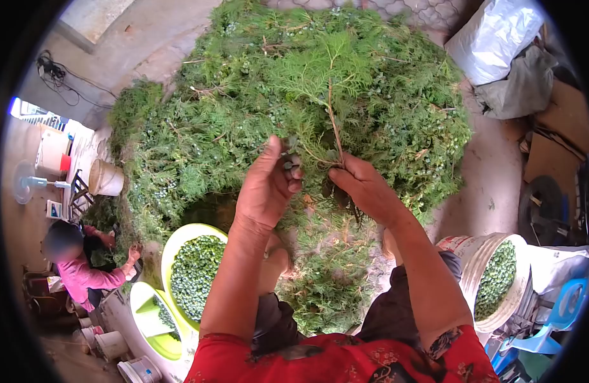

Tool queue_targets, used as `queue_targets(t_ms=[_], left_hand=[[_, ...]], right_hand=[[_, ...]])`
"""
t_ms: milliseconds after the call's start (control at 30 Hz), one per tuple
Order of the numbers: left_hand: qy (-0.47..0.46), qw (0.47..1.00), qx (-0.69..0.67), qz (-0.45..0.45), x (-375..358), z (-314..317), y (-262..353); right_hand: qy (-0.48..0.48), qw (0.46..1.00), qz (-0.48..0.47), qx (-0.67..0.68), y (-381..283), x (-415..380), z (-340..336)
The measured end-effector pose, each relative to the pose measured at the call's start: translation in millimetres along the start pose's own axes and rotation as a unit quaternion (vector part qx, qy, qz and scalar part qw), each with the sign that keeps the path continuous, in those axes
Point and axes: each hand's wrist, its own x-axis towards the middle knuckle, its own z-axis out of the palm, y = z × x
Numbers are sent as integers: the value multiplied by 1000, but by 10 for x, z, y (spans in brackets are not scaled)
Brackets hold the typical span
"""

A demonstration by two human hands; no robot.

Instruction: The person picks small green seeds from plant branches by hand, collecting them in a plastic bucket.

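Observation:
My right hand (363, 183) pinches the woody lower stem of a leafy conifer branch (333, 115), which stands up and away from me over the pile. To its left, my left hand (267, 182) is curled with the thumb raised. A few small green seed cones (288, 164) show in its fingers. Beyond both hands spreads a large heap of cut conifer branches (199, 121) with pale cones among the foliage. More loose sprigs (326, 287) lie on the ground between my legs.
A lime-green tub (169, 255) full of cones stands at my left, beside a smaller green container (141, 306). At my right is a white bucket (468, 268) of cones. A person in pink (93, 274) sits far left. A white sack (495, 38) lies at upper right.

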Motion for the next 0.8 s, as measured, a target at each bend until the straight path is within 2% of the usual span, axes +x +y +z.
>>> queue_targets(t_ms=[67,167,300,400,433,467,500,567,600,633,700,733,800], left_hand=[[11,989,131,64,12,-56,-36],[22,983,166,77,35,-54,-37],[18,986,147,77,29,-68,2],[54,973,193,118,33,-75,-21],[100,871,378,297,64,-82,-64],[138,701,533,453,86,-92,-91],[138,701,534,452,88,-114,-94],[141,848,362,360,75,-159,-70],[151,926,214,271,12,-61,-12],[161,956,131,207,19,-121,42],[193,972,-24,128,70,-385,281],[159,969,-162,93,110,-615,428],[63,986,-127,88,48,-621,513]], right_hand=[[-9,1000,9,-4,-1,0,-10],[-14,1000,8,-19,56,-1,-10],[1,1000,4,-16,100,14,35],[1,999,22,-34,-17,-14,36],[0,999,22,-34,-1,-7,61],[-23,999,23,-19,27,6,97],[-45,999,23,-4,33,14,134],[-44,999,2,4,-12,21,187],[-43,999,-19,10,-33,27,206],[-41,999,-19,11,-12,38,230],[1,993,-119,-6,63,52,276],[2,993,-119,-3,56,36,260],[32,995,-91,9,20,37,205]])
